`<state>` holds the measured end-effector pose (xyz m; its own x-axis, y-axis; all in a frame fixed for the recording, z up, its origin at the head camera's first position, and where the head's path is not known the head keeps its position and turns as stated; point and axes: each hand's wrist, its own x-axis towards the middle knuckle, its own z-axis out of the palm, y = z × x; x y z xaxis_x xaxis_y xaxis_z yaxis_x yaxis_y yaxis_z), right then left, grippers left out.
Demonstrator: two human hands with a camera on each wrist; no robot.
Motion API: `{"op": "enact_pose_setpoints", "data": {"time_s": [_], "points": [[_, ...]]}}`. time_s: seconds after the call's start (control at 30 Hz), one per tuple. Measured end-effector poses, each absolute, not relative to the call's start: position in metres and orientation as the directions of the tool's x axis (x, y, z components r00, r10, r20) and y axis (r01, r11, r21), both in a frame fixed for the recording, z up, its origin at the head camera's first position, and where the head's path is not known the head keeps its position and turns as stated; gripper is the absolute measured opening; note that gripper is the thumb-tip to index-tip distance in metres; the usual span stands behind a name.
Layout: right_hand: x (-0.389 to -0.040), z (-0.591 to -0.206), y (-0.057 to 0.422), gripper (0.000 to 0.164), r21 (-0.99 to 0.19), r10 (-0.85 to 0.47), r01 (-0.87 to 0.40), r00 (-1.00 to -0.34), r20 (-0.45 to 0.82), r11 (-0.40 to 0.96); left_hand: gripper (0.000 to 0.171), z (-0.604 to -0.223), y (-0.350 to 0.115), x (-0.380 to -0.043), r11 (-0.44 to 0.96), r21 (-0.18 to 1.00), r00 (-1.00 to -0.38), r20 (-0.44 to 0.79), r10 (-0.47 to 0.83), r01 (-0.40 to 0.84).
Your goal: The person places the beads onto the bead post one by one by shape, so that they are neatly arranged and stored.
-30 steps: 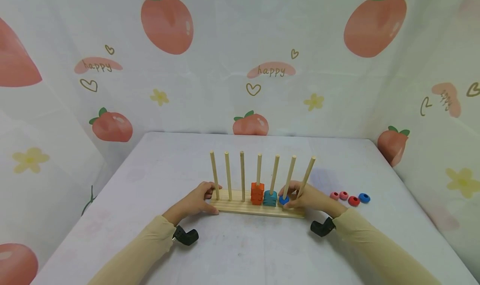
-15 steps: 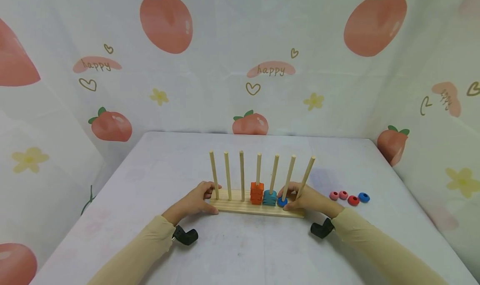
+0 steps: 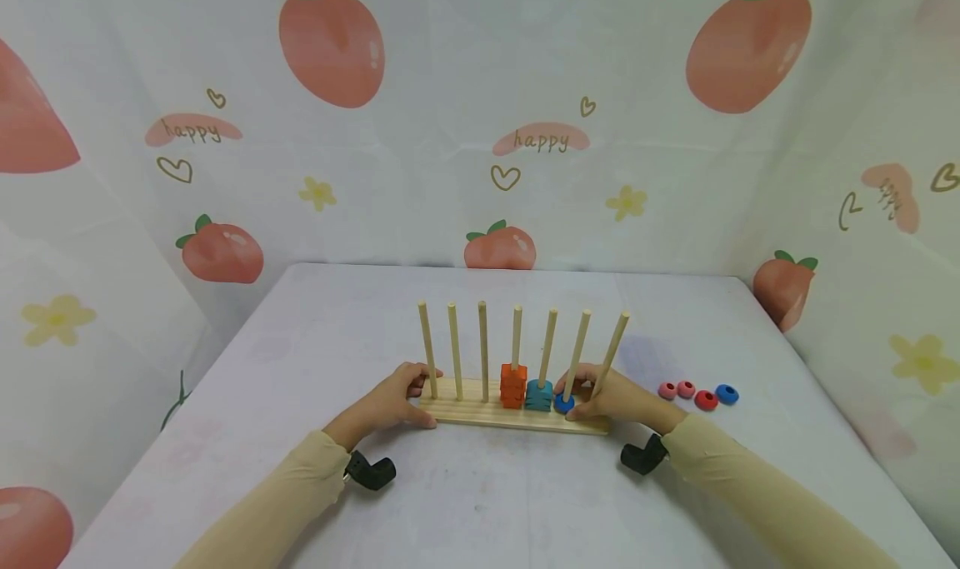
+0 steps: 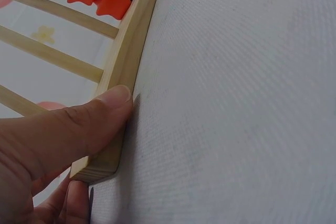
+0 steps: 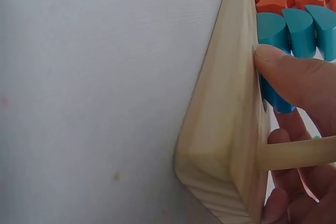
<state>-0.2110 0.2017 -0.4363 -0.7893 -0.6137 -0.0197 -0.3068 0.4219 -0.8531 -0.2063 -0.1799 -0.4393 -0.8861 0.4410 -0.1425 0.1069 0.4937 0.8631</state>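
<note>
My left hand (image 3: 384, 404) grips the left end of a wooden peg board (image 3: 480, 415); in the left wrist view its thumb (image 4: 97, 121) lies along the front edge, with fingers behind. My right hand (image 3: 628, 398) pinches a blue bead (image 3: 564, 405) at the foot of the second peg from the right. The right wrist view has the thumb (image 5: 291, 77) over that bead (image 5: 275, 98), partly hiding it. Stacked orange star beads (image 3: 513, 387) sit on the middle peg. Teal half-round beads (image 3: 538, 396) fill the foot of the peg beside them.
Two pink beads (image 3: 667, 391), a red bead (image 3: 706, 401) and another blue bead (image 3: 727, 395) lie on the white-covered table (image 3: 480, 502) to the right of the board. Tall bare pegs stand at the board's left. A patterned cloth (image 3: 420, 136) hangs behind and at both sides.
The blue bead in my right hand has dropped slightly to the foot of its peg, and the right fingers have lowered with it. My left hand keeps its grip on the board.
</note>
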Motion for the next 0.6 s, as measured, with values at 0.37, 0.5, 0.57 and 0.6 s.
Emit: {"op": "enact_pose_setpoints", "data": {"time_s": [0.37, 0.5, 0.57, 0.6], "points": [[-0.212, -0.422, 0.213, 0.041, -0.804, -0.573, -0.325, -0.819, -0.024, 0.498, 0.075, -0.44, -0.182, -0.207, 0.48, 0.869, -0.881, -0.13, 0.456, 0.12], [-0.207, -0.406, 0.226, 0.042, -0.805, -0.545, -0.327, -0.839, 0.005, 0.496, 0.075, -0.439, -0.182, -0.207, 0.474, 0.872, -0.879, -0.126, 0.46, 0.123], [-0.204, -0.4, 0.235, 0.043, -0.802, -0.535, -0.354, -0.843, 0.051, 0.482, 0.075, -0.439, -0.181, -0.206, 0.478, 0.87, -0.881, -0.127, 0.456, 0.123], [-0.203, -0.397, 0.239, 0.043, -0.801, -0.532, -0.371, -0.843, 0.079, 0.469, 0.075, -0.439, -0.181, -0.206, 0.481, 0.868, -0.881, -0.128, 0.455, 0.123]]}}
